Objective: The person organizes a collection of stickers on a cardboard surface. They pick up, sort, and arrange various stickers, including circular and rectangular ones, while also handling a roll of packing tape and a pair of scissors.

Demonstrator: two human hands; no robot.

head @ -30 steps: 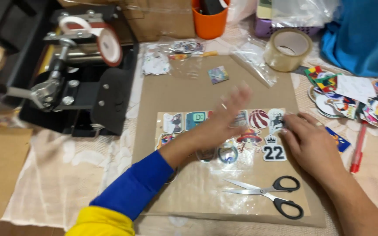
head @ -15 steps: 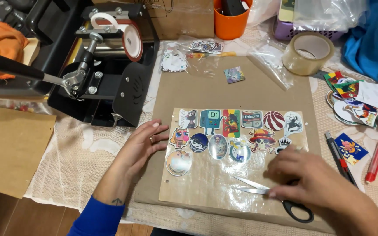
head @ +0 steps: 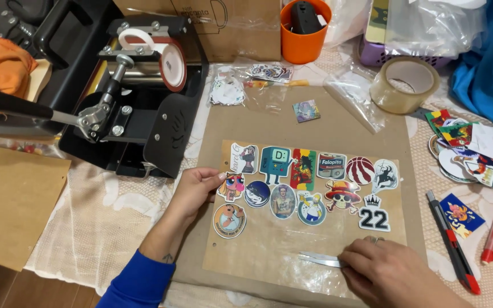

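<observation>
The left hand (head: 198, 188) is pinching the sticker sheet (head: 309, 228) at nine o'clock. The right hand (head: 389, 274) is gripping scissors (head: 320, 260), blades together, at five o'clock. By my judgement, cutting is not yet starting.

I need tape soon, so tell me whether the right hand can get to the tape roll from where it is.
Probably yes. The right hand rests on the scissors at the near edge of the board, and the tape roll sits far right of it. Only flat stickers lie between, nothing tall, though the hand would need to release the scissors first.

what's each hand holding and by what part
Right hand grips scissors at the handles, blades sticking out. Left hand pinches the left edge of the sticker sheet.
</observation>
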